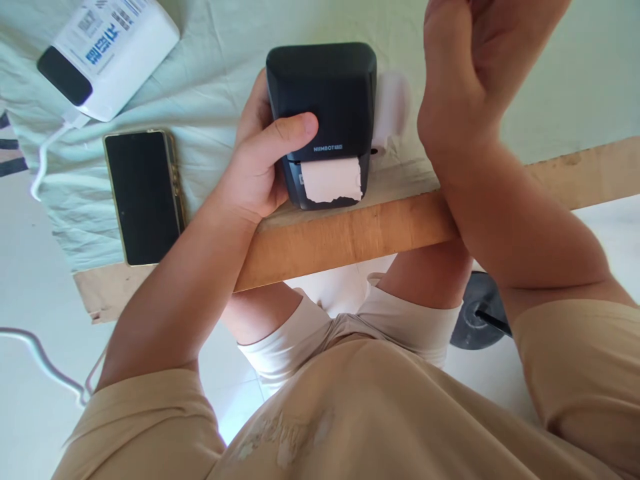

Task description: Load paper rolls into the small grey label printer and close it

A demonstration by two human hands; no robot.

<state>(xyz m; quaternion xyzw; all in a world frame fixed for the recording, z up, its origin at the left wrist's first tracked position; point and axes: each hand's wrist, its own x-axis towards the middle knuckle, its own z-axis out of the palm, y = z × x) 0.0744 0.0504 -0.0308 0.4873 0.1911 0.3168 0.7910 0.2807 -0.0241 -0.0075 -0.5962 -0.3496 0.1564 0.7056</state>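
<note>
My left hand [267,143] is wrapped round the left side of a black label printer [323,100] marked NIIMBOT, with the thumb across its lid. A torn strip of white paper [331,179] sticks out of the printer's front slot. Just right of the printer is a pale paper roll [393,107], smeared by motion. My right hand [470,73] is raised at the upper right, apart from the printer. Its fingertips are cut off by the top of the picture, so what they hold, if anything, is hidden.
On the pale green cloth [210,60] at left lie a dark-screened phone [145,197] and a white device [115,60] with a plugged-in white cable [43,160]. The table's wooden edge [350,237] runs in front of my body. A black round base [475,310] stands on the floor.
</note>
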